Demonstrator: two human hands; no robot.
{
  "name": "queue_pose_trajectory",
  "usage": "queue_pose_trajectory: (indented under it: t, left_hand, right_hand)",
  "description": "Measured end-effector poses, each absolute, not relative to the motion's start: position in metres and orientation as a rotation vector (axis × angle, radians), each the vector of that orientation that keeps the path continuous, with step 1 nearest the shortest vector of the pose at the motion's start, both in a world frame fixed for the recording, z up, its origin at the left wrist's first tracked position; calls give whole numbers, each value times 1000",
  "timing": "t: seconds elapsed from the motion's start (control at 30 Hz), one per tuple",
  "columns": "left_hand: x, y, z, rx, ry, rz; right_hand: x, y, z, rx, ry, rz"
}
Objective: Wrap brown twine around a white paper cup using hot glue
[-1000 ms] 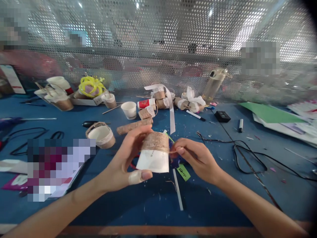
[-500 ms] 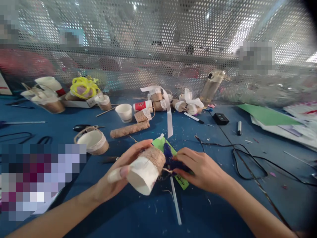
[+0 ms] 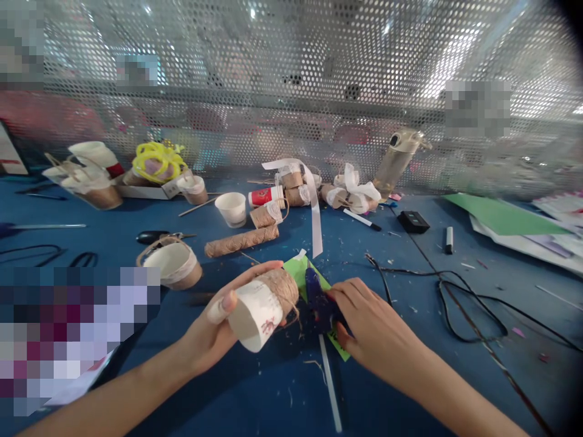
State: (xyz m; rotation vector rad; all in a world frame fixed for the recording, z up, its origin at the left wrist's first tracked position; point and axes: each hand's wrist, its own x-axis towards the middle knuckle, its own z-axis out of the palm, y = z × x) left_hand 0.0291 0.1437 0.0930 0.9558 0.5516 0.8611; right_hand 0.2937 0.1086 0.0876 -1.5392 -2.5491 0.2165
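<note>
My left hand [image 3: 218, 321] is closed around a white paper cup [image 3: 257, 312] tilted on its side, its base toward me. Brown twine [image 3: 281, 288] wraps the far part of the cup, and a loose strand hangs from it. To the right, a blue glue gun [image 3: 317, 297] lies over a green paper strip [image 3: 298, 270] on the table. A white glue stick [image 3: 331, 388] extends from its rear toward me. My right hand [image 3: 359, 312] has its fingers curled round the glue gun's handle; the palm side is hidden.
A twine-wrapped basket cup [image 3: 173, 267] and a twine roll [image 3: 241, 241] lie left of my hands. Behind are a plain white cup [image 3: 231, 209], several decorated cups and a bottle [image 3: 396, 164]. A black cable [image 3: 441, 282] loops on the right.
My right hand has let go of the twine strand and closed on the glue gun. The cup has moved slightly left and turned in my left hand.
</note>
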Motion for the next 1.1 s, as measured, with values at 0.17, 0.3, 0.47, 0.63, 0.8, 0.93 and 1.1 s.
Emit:
queue_pose_trajectory:
  t: [0.17, 0.3, 0.47, 0.63, 0.8, 0.93, 1.1]
  left_hand:
    - [25, 142, 87, 1062, 596, 853]
    - [22, 140, 83, 1293, 625, 838]
    - [20, 139, 81, 1395, 629, 910]
    - [16, 141, 82, 1406, 640, 907]
    - [14, 142, 85, 1438, 611, 927]
    - [14, 143, 89, 1473, 604, 933]
    - [13, 143, 91, 1503, 608, 924]
  right_hand:
    - [288, 108, 83, -1721, -2359, 304]
    - [288, 107, 81, -1753, -2334, 259]
    - [297, 105, 82, -1737, -2251, 192]
    - [304, 102, 89, -1275, -1952, 306]
    - [305, 98, 89, -1041, -1703, 696]
    - [303, 95, 84, -1036, -1699, 843]
    - [300, 93, 89, -1060, -1780, 855]
